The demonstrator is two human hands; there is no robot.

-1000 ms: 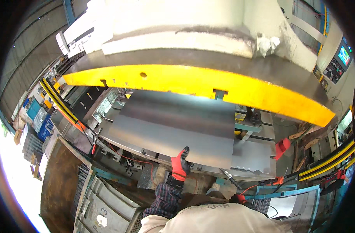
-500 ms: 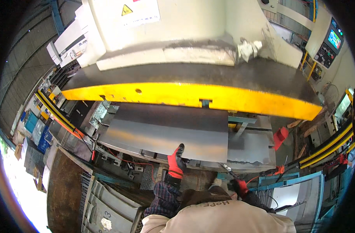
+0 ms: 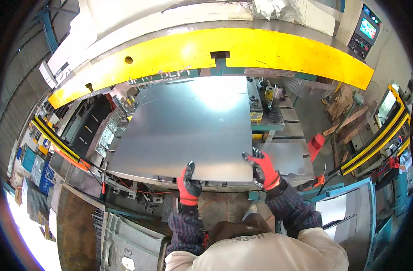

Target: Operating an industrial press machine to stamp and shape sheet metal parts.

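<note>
nearest me is my pale garment (image 3: 269,253), with my checked sleeves (image 3: 186,232) reaching out past it; a grey bin (image 3: 136,241) stands low on my left, and a blue frame (image 3: 372,203) with pale panels stands on my right; my left hand (image 3: 189,186), in a red and black glove, is at the near edge of the metal sheet (image 3: 193,131), thumb raised over its top and the other fingers curled by the rim; my right hand (image 3: 263,170), gloved alike, is at the near right corner, thumb and forefinger parted toward it; i cannot tell whether the fingers of either hand are pinching the metal; the sheet lies flat across the press bed (image 3: 283,158), its far end reaching under the yellow beam (image 3: 170,58); a red cup-shaped thing (image 3: 315,147) sits just off the bed's right side; beyond the sheet's right edge is a fixture (image 3: 272,124) with upright posts; farther right lie pieces of wood (image 3: 349,126); farther off, at upper right, is a control panel (image 3: 367,29) with its screen lit
</note>
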